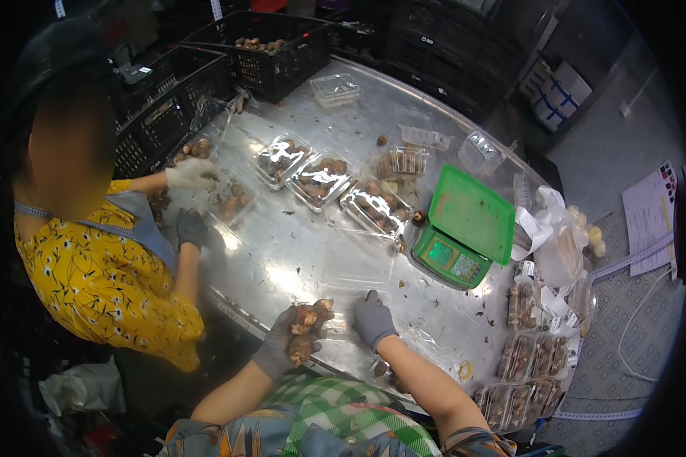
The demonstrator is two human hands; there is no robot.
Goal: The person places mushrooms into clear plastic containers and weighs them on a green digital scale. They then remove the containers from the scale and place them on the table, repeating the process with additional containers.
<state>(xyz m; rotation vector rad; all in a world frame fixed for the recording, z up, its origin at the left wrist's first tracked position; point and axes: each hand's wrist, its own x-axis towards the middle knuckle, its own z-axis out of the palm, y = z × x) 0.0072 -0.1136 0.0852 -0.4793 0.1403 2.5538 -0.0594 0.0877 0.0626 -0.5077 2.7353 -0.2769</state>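
Note:
My left hand (283, 343), in a grey glove, holds several brown taro-like corms (305, 318) at the metal table's near edge. To its right, my gloved right hand (373, 320) rests at an open clear plastic clamshell box (343, 327), its fingers over the box's side; whether it grips the box or anything inside cannot be told. The clear lid (357, 260) lies folded back beyond it. Farther off, several clamshell boxes filled with corms (377, 208) stand in a slanting row. A green weighing scale (453, 257) with a green tray (471, 212) stands to the right.
At the left, a co-worker's gloved hands (193, 228) are near another box of corms (232, 204). Black crates (274, 68) line the far left edge. Packed boxes (517, 400) stack at the right, beside plastic bags (559, 254). Empty clamshells (336, 90) lie at the back.

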